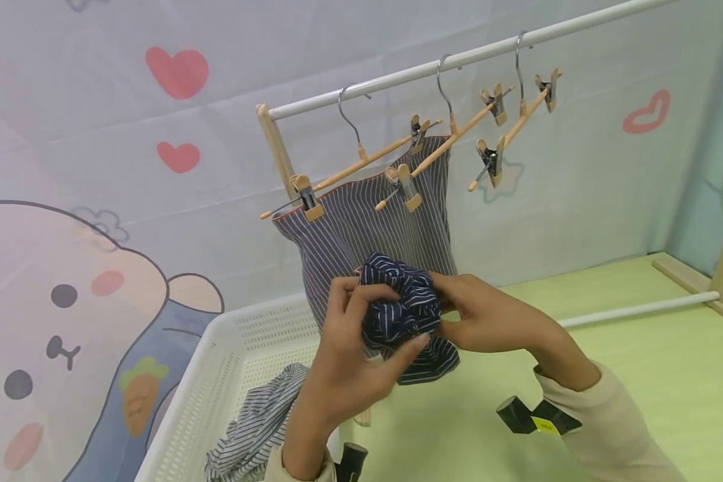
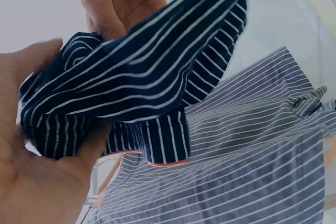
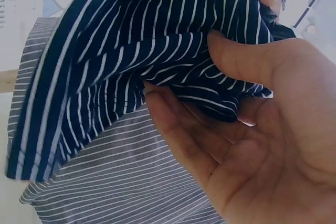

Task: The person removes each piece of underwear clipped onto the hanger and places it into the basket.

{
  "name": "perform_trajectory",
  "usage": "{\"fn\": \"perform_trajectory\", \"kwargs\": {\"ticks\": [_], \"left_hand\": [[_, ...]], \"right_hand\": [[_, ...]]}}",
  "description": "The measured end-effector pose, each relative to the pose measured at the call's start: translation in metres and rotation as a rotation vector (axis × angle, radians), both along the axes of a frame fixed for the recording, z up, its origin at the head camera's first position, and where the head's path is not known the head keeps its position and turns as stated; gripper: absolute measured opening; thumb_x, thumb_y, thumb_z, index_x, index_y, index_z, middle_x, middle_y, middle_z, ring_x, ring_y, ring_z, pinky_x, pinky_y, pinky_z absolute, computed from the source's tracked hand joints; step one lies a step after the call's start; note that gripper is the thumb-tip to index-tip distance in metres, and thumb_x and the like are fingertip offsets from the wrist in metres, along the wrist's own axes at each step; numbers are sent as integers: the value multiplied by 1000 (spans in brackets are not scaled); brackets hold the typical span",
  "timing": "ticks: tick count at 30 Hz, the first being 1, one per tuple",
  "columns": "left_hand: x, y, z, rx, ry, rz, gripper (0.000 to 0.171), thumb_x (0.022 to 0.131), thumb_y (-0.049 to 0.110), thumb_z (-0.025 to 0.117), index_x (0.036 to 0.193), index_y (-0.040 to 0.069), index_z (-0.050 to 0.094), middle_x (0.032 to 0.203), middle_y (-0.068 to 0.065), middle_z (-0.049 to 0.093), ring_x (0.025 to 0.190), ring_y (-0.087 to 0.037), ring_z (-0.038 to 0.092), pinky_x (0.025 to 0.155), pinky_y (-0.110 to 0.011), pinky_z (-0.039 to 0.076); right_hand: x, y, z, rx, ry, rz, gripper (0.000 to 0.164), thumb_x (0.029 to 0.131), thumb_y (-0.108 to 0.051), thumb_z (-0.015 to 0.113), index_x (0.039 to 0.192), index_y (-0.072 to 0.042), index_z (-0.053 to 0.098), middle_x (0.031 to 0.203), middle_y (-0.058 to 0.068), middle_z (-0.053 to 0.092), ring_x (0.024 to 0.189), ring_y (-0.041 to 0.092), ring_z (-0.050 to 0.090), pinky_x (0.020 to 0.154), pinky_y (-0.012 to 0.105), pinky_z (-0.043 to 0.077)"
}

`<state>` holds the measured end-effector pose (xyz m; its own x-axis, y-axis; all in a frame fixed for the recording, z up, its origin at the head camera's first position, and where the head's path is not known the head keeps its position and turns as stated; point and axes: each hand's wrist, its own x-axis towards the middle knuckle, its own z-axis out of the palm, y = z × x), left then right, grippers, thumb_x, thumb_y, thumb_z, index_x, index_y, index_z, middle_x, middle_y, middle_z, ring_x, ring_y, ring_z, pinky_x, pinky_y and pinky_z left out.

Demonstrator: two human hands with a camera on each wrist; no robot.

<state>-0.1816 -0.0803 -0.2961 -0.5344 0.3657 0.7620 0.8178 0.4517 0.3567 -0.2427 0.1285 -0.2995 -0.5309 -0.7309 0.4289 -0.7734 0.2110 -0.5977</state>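
Both hands hold a bunched navy garment with white stripes (image 1: 400, 301) in front of the rack. My left hand (image 1: 352, 355) grips it from the left, fingers curled over the folds and thumb below. On the other side, my right hand (image 1: 494, 314) pinches the cloth between thumb and fingers, as the right wrist view shows on the gathered fabric (image 3: 157, 30). A red-orange edge shows along the lower hem (image 2: 168, 162) in the left wrist view. Just behind hangs a greyer striped cloth (image 1: 361, 207) with a red top edge, clipped to a wooden hanger (image 1: 364, 159).
A white rod (image 1: 391, 82) carries the hangers; the middle hanger (image 1: 464, 127) and right hanger (image 1: 521, 124) bear no cloth. At lower left stands a white plastic basket (image 1: 217, 348) with a striped garment (image 1: 259, 415) inside. A lower white bar (image 1: 645, 308) crosses above the green table (image 1: 614, 375).
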Motion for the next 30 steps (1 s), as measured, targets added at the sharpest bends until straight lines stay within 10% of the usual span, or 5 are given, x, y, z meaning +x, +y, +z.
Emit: {"fn": "perform_trajectory", "kwargs": {"ticks": [30], "left_hand": [[0,-8,-1,-258,135,258,71,61,9,82,123,17,47,122,-18,38,111,-31,30,87,-46,44]], "right_hand": [[11,-7,5,67,36,7,26,91,-14,61,116,-8,56,109,1,66,100,11,60,84,38,54]]}}
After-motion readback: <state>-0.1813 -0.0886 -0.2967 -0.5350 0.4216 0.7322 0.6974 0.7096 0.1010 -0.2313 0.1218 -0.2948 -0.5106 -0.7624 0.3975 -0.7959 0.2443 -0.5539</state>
